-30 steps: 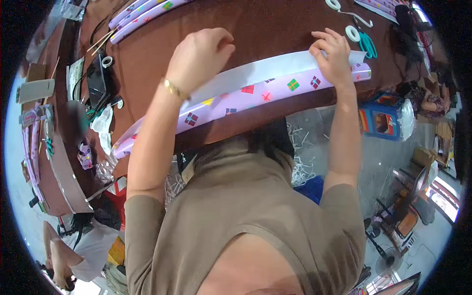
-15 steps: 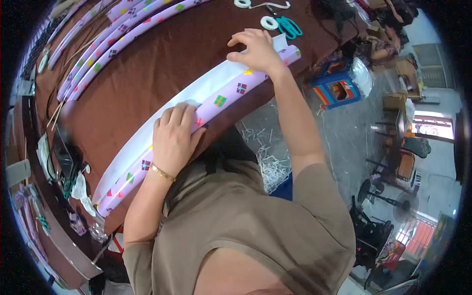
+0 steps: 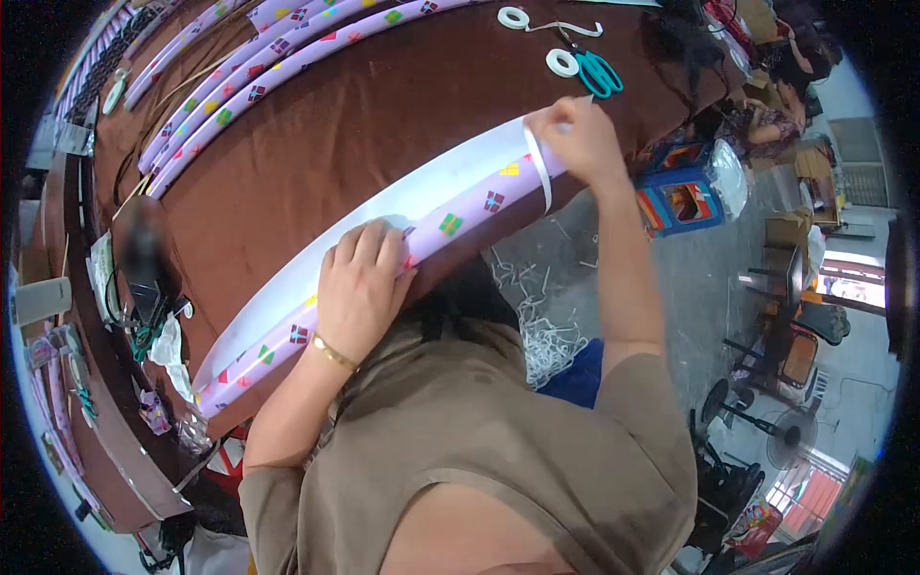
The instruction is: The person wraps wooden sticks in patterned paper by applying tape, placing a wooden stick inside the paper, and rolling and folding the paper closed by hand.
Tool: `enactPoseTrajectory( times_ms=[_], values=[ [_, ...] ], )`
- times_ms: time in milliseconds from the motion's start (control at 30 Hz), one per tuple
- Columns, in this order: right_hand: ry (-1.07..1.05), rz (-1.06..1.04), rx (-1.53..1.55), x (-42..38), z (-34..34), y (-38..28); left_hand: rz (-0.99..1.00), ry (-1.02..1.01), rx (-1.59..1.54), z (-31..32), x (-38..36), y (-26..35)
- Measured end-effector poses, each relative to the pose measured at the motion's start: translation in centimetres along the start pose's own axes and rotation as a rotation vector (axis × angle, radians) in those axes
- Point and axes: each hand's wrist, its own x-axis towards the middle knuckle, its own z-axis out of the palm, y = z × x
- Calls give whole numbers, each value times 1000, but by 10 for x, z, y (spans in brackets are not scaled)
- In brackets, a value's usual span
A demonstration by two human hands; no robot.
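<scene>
A long sheet of lilac wrapping paper [image 3: 450,224] printed with coloured gift boxes lies partly rolled along the table's near edge, its white inner side [image 3: 422,182] facing up behind the roll. My left hand [image 3: 359,283] is closed over the middle of the roll, fingers on the far side and thumb on the near side. At the right end, my right hand [image 3: 583,144] pinches a narrow white strip [image 3: 540,172] that curves down across the roll. The right hand is slightly blurred, and its fingertips partly hide the strip's upper end.
Teal-handled scissors [image 3: 599,75] and a white tape roll [image 3: 563,63] lie beyond my right hand; another tape roll [image 3: 514,17] is farther back. Finished paper rolls [image 3: 225,117] rest at the upper left of the brown-covered table [image 3: 316,125]. Shredded white strips [image 3: 551,350] litter the floor.
My right hand has lifted from the paper's right end and closed into a pinch, and a white strip now shows there. The left hand stays on the roll. The view has shifted slightly.
</scene>
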Motion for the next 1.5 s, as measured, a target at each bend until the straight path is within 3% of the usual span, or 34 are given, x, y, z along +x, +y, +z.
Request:
enactPoseTrajectory(
  times_ms=[133, 200, 267, 367, 500, 633, 700, 800, 900, 933, 1000, 1233, 1500],
  values=[
    [136, -252, -69, -26, 34, 0, -56, -92, 12, -16, -5, 4],
    [163, -246, -43, -29, 39, -3, -93, -122, 13, -15, 1, 13],
    [199, -239, -30, -27, 38, -3, -9, -24, -79, -6, 22, 27],
    [39, -210, 62, -16, 23, 7, -23, -21, -42, 12, 32, 28],
    [-74, 58, -67, 21, -15, 60, -27, -48, -27, 16, 32, 25],
    [101, 473, -615, 50, -59, 159, -30, -50, -29, 15, 33, 24],
    [98, 764, -717, 51, -77, 192, -36, -44, -26, 15, 33, 24],
    [152, 745, -814, 41, -75, 170, -40, -58, -33, 14, 34, 24],
    [303, 186, -243, 46, -40, 184, -30, -77, -31, 12, 36, 25],
    [229, 158, 8, 42, -34, 146, -35, -90, -26, 12, 36, 25],
    [143, -10, 154, 39, -10, 126, -35, -104, -18, 12, 37, 26],
    [132, 44, 185, 42, 23, 103, -26, -103, -11, 12, 37, 24],
    [130, 258, -196, 45, 24, 70, -28, -102, 25, 15, 34, 25]
  ],
)
